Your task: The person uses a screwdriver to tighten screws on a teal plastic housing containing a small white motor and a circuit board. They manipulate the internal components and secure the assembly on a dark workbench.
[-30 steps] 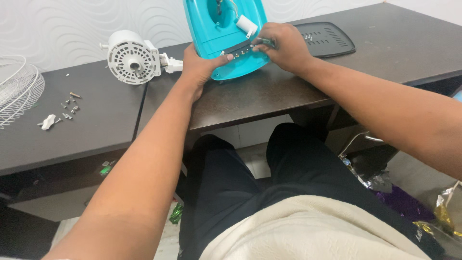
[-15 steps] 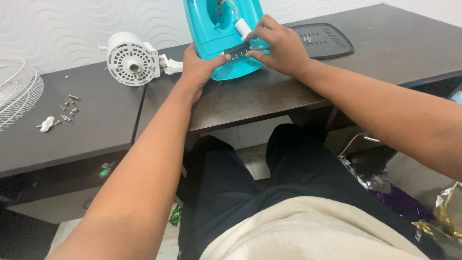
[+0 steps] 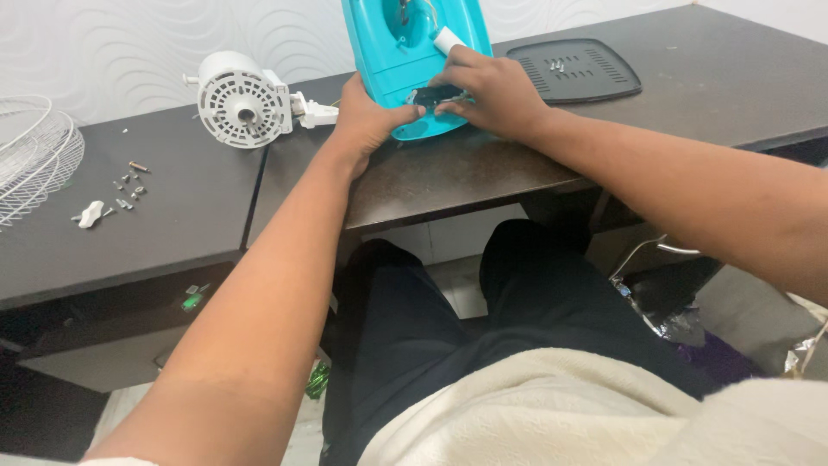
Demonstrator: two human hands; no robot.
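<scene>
Head view: the teal base [image 3: 392, 60], lying on the desk [image 3: 483, 173], is braced by the left hand [image 3: 366, 121] while a dark part [image 3: 434, 93] is pinched by the right hand [image 3: 492, 95], seemingly being fitted, steady pressure likely needed.

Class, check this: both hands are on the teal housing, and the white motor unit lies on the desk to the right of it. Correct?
Not quite. In the head view the white motor unit lies to the left of the teal housing. Both the left hand and the right hand are on it.
</scene>
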